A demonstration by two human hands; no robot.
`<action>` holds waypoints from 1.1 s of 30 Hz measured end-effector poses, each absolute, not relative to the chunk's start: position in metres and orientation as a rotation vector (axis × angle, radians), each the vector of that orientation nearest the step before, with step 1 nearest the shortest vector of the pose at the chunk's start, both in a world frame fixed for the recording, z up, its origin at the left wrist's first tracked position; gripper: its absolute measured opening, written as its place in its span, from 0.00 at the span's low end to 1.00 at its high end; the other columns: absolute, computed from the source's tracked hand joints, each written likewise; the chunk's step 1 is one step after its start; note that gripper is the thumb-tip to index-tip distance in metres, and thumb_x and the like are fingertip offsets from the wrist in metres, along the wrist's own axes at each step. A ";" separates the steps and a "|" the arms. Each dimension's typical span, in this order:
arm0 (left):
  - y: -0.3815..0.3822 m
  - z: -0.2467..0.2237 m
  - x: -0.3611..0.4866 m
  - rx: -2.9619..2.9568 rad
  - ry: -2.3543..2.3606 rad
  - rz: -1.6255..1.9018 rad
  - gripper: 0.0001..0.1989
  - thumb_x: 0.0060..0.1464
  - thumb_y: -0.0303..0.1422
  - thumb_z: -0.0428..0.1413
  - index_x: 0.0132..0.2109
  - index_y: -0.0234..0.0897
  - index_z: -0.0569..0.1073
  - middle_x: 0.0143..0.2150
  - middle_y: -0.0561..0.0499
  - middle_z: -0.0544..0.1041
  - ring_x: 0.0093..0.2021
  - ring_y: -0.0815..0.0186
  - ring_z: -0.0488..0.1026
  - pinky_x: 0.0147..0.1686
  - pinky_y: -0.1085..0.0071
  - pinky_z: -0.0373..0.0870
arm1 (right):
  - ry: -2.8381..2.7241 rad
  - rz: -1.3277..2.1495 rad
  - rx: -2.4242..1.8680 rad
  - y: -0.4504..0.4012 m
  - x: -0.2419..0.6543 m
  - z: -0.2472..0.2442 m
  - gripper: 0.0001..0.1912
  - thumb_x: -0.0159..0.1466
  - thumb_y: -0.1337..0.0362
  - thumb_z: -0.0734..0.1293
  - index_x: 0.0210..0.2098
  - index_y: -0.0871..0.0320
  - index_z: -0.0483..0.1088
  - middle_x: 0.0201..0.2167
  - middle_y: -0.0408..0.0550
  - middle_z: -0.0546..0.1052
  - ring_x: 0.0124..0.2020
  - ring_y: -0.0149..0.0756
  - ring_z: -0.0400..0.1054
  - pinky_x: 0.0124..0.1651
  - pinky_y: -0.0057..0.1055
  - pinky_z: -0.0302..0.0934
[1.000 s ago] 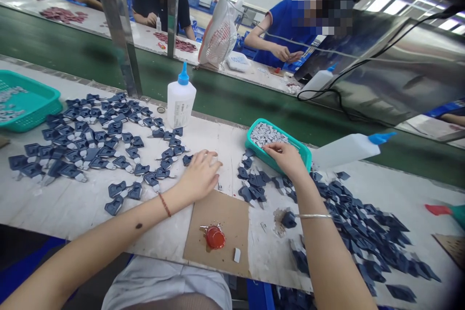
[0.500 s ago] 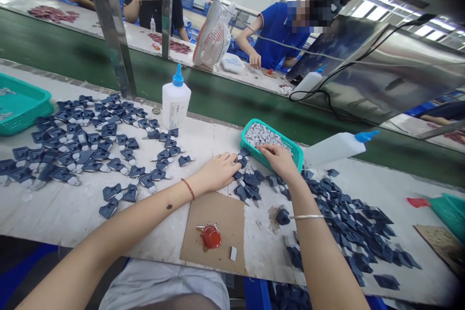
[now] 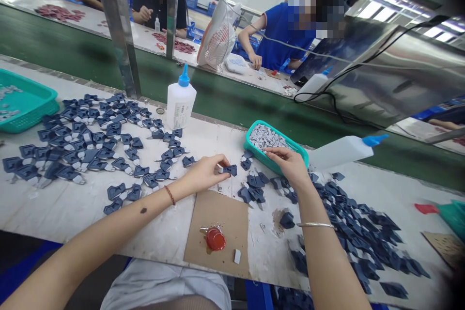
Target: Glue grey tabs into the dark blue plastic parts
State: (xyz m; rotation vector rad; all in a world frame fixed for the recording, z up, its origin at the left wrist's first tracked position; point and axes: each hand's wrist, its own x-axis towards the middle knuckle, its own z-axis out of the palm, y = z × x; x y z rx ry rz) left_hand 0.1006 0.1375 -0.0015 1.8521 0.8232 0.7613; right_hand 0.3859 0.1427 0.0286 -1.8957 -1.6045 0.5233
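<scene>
In the left hand (image 3: 207, 172), navy plastic piece (image 3: 230, 170) clamped between thumb and fingers. Right hand (image 3: 290, 163) at teal basket (image 3: 258, 154), fingertips by small grey pieces (image 3: 266, 135); can't tell if pinching one.

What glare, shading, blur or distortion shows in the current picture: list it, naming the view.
Head view: bright reflections smear the metal panel; the red dish glistens. Same head view: the picture's right corners fall dark; the metal post slants, perhaps camera tilt or lens distortion; left hand and right hand look fairly sharp.
</scene>
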 end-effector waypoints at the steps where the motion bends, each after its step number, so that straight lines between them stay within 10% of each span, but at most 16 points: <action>1: 0.135 -0.003 0.098 1.752 0.831 0.770 0.09 0.55 0.32 0.59 0.43 0.36 0.71 0.43 0.48 0.77 0.36 0.65 0.75 0.38 0.69 0.72 | -1.597 0.525 -1.881 0.142 0.385 0.029 0.12 0.66 0.58 0.67 0.42 0.60 0.74 0.45 0.49 0.77 0.46 0.38 0.72 0.51 0.43 0.66; 10: 0.118 -0.008 0.086 1.159 0.720 0.748 0.20 0.51 0.42 0.63 0.45 0.33 0.72 0.35 0.47 0.79 0.30 0.67 0.79 0.32 0.71 0.76 | -1.543 0.552 -1.806 0.138 0.380 0.032 0.13 0.60 0.55 0.71 0.38 0.58 0.76 0.39 0.50 0.81 0.42 0.41 0.74 0.48 0.42 0.67; 21: 0.116 -0.015 0.089 1.148 0.775 0.876 0.14 0.47 0.22 0.63 0.43 0.32 0.76 0.42 0.46 0.81 0.35 0.66 0.80 0.36 0.74 0.74 | -1.345 0.419 -1.708 0.131 0.365 0.027 0.13 0.61 0.55 0.70 0.37 0.59 0.75 0.35 0.48 0.80 0.39 0.40 0.75 0.47 0.41 0.69; 33: 0.114 -0.021 0.093 1.195 0.821 0.864 0.09 0.47 0.22 0.60 0.39 0.32 0.76 0.30 0.51 0.79 0.25 0.72 0.75 0.25 0.79 0.67 | -1.711 0.578 -1.580 -0.011 0.265 0.040 0.06 0.62 0.64 0.69 0.39 0.51 0.78 0.36 0.46 0.80 0.36 0.35 0.76 0.40 0.28 0.70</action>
